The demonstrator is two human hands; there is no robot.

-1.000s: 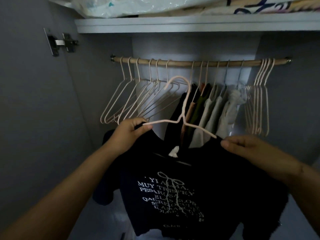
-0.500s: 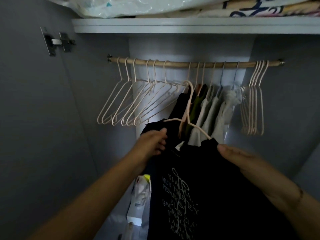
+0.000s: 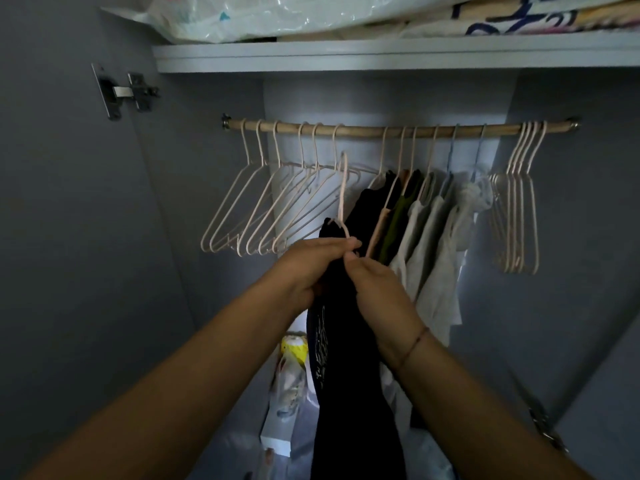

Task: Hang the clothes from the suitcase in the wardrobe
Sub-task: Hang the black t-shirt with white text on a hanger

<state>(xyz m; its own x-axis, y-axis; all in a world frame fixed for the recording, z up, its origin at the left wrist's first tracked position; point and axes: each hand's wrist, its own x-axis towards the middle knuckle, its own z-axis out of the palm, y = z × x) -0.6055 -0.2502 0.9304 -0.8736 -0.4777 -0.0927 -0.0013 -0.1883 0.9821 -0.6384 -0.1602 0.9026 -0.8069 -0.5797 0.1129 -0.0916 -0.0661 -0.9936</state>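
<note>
With our left hand and right hand both clenched around the black shirt on its pink hanger below the rail, the hook might snag the neighbouring empty hangers.

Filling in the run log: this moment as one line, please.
left hand: grips black T-shirt | right hand: pinches it by the hanger | hanger: hook below rod, not yet hung

You have one bare gap on the rail, between the empty hangers and the hung garments.
</note>
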